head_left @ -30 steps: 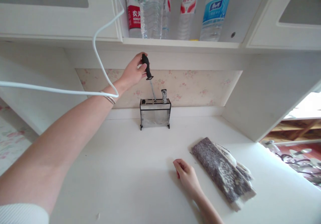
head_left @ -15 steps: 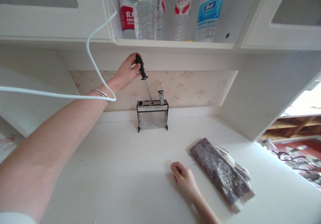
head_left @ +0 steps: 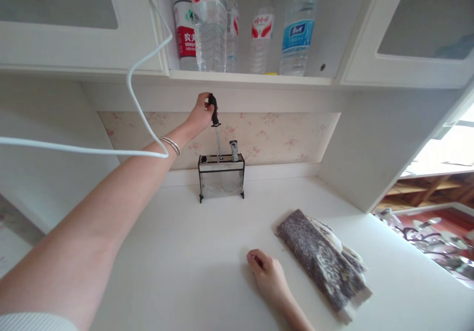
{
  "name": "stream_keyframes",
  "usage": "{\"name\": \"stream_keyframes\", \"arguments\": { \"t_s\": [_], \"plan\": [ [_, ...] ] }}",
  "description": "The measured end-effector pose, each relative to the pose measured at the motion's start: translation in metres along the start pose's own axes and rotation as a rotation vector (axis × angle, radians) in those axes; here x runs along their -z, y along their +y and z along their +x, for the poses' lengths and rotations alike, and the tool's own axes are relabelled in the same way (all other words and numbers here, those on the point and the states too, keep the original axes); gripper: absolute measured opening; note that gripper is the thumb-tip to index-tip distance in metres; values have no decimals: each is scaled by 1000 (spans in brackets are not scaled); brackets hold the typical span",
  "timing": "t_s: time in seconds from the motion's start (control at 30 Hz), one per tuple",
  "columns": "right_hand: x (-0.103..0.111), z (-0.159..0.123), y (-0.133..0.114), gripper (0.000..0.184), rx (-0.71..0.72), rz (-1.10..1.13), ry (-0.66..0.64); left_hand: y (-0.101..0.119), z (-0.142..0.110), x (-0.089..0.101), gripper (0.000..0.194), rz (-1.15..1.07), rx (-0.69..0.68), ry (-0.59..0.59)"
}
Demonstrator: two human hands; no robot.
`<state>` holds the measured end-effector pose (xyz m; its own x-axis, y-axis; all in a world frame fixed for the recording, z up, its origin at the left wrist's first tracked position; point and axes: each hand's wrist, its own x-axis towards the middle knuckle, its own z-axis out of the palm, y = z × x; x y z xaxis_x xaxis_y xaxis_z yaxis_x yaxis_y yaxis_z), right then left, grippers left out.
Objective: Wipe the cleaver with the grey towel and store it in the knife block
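My left hand (head_left: 200, 114) is stretched out to the back of the white counter and closed round the black handle of a sharpening steel (head_left: 213, 110). The steel's thin rod points down into a slot of the clear knife holder (head_left: 221, 176) against the flowered wall. A second, patterned handle (head_left: 233, 150) sticks up from the holder beside it. My right hand (head_left: 267, 274) rests on the counter (head_left: 185, 252) in front of me, fingers curled loosely, holding nothing that I can see. A folded grey speckled cloth (head_left: 322, 260) lies just to its right.
A white cable (head_left: 129, 81) loops across my left arm from above. An open shelf overhead holds several water bottles (head_left: 295, 29), with closed cabinet doors on both sides. A cabinet side wall bounds the counter at the right.
The steel's handle has dropped a little towards the holder and stands more upright. The camera has tilted up, showing more of the shelf. My right hand has stayed in place.
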<state>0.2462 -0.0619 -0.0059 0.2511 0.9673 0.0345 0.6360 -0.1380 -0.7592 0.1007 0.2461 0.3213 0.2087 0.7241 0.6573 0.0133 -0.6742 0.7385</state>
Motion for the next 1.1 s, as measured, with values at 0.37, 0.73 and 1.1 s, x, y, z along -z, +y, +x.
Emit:
{"name": "stream_keyframes", "arguments": {
  "t_s": [0.37, 0.73, 1.1],
  "plan": [
    [0, 1, 2, 33, 11, 7, -3, -60, -2, -31, 40, 58, 13, -19],
    [-1, 7, 4, 35, -20, 42, -8, -135, -34, -44, 42, 121, 30, -71],
    [-2, 6, 6, 34, -19, 57, -2, -149, -56, -39, 46, 146, 115, -123]
  ]
}}
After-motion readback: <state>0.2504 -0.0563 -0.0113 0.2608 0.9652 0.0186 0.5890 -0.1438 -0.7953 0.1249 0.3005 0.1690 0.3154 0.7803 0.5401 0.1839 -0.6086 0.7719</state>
